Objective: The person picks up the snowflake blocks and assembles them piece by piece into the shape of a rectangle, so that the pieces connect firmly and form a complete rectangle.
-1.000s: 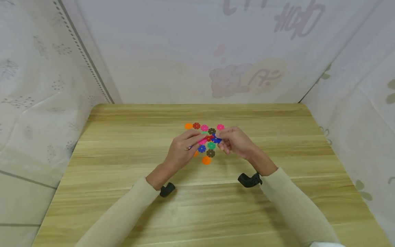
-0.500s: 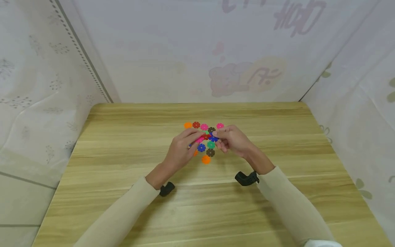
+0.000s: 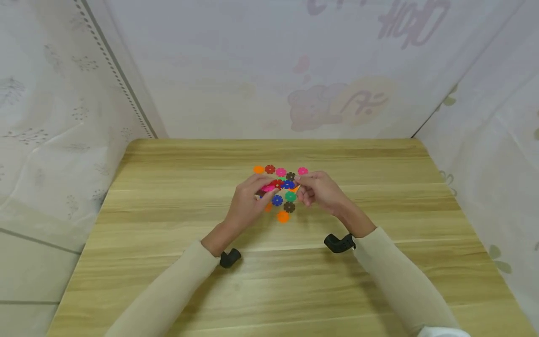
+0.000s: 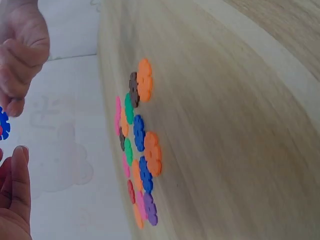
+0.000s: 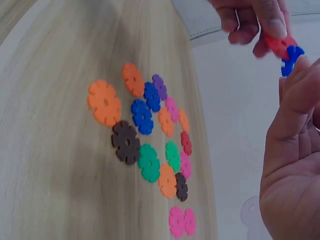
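Several flat flower-shaped plastic discs in many colours lie in a cluster on the wooden table; the same cluster shows in both wrist views. Both hands hover just above it. My left hand pinches a red disc with something pink beside it. My right hand pinches a blue disc whose edge meets the red one. The blue disc peeks in at the left edge of the left wrist view, between the two hands.
Pale printed fabric walls close the table in at the back and on both sides. Black wrist mounts sit below each wrist. Bare wood surrounds the disc cluster.
The hands have drawn closer together and slightly away from me. The blue disc has shifted left until it meets the red one.
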A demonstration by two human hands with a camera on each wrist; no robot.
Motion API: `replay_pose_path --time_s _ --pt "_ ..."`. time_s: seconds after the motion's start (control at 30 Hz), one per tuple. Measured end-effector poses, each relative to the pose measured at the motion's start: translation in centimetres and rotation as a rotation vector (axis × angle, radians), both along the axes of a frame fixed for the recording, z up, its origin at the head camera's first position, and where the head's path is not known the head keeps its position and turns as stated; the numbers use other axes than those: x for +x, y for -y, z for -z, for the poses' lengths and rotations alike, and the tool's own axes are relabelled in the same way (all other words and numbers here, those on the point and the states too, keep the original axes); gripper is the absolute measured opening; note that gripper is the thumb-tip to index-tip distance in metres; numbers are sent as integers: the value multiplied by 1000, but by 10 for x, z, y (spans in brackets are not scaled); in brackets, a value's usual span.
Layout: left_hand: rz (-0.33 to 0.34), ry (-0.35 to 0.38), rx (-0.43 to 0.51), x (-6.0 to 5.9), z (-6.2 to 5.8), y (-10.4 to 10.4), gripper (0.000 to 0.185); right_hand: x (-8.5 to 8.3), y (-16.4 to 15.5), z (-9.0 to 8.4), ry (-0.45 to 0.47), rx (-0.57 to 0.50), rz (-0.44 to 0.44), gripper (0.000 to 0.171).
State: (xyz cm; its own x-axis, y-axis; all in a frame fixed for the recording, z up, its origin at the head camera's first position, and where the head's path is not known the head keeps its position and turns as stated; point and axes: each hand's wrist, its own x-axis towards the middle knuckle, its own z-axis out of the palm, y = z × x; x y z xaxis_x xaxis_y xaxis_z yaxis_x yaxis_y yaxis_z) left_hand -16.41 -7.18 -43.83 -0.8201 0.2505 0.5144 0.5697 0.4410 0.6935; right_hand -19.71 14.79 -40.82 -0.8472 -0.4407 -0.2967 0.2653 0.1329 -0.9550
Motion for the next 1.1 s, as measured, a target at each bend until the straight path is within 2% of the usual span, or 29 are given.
replay_pose_path --time_s 0.3,0.5,0.73,1.1 --pt "18 93 59 0 -3 7 18 -1 -5 13 -41 111 36 37" --pt "16 111 45 1 -4 9 13 -2 -7 27 -72 188 74 35" --pt "32 186 54 2 -2 10 13 -1 -8 43 -57 237 48 29" --pt "23 213 36 2 -1 11 16 2 -6 66 -66 292 -18 23"
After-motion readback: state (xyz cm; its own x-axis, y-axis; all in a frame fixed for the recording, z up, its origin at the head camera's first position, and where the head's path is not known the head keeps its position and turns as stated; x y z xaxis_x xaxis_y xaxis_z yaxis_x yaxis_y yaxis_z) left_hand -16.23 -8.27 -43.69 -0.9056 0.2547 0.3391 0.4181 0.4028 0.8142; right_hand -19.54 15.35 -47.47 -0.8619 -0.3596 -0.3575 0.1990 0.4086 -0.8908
